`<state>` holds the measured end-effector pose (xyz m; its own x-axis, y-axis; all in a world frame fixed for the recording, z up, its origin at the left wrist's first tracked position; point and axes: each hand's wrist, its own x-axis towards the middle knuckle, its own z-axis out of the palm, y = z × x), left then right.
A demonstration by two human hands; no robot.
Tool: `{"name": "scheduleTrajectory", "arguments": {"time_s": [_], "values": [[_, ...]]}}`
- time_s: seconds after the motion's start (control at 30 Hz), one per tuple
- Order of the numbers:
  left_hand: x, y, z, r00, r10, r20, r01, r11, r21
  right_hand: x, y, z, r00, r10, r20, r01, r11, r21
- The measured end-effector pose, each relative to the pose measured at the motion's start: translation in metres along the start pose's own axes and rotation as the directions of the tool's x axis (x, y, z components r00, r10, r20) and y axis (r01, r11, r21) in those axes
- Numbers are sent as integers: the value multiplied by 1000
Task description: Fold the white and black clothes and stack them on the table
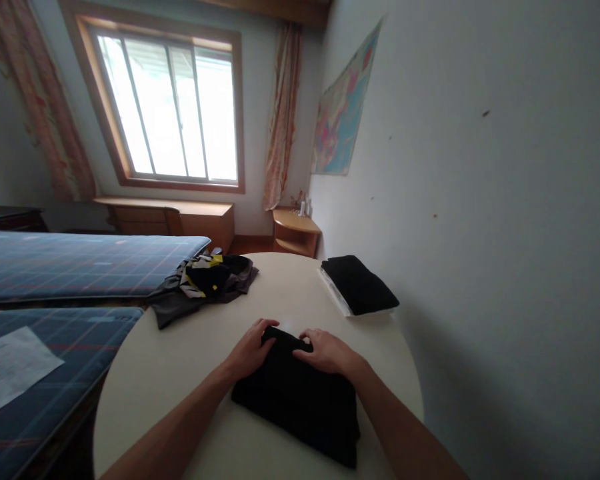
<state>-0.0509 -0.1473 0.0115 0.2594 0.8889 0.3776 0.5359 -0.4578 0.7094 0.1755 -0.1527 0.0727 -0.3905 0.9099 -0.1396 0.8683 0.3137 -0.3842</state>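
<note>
A folded black cloth garment (300,400) lies on the round white table (170,373) in front of me; its exact kind does not show. My left hand (253,350) grips its far left corner, thumb on top and fingers curled over the edge. At the far right part of the same edge, my right hand (325,350) pinches the fabric between thumb and fingers. The near edge of the garment rests on the table and slants down to the right.
Crumpled dark clothes with yellow patches (207,280) lie at the table's far left. A folded black cloth (360,283) sits on a white stack at the far right, beside the wall (505,267). Plaid mattresses (90,267) stand left, one bearing a paper sheet (15,367).
</note>
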Motion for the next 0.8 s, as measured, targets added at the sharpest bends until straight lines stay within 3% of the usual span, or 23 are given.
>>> {"name": "scheduleTrajectory", "arguments": {"time_s": [0.07,0.13,0.3,0.43,0.6,0.8], "values": [[0,7,1,1000,-14,-21,11,992,-129,4,7,-8,988,-75,132,60,992,112],[0,12,3,998,-53,-28,45,974,-223,7,13,-13,974,-124,188,88,979,185],[5,4,14,984,-124,-132,79,950,-303,8,27,-24,979,-162,126,121,952,281],[4,-8,26,966,-169,-198,155,984,-86,17,45,-51,994,-111,-23,113,953,280],[-3,-8,35,992,-115,-48,124,960,250,44,77,-98,966,-118,-231,167,964,206],[-5,-2,33,990,-135,42,110,921,375,73,104,-156,899,-59,-435,165,963,211]]}}
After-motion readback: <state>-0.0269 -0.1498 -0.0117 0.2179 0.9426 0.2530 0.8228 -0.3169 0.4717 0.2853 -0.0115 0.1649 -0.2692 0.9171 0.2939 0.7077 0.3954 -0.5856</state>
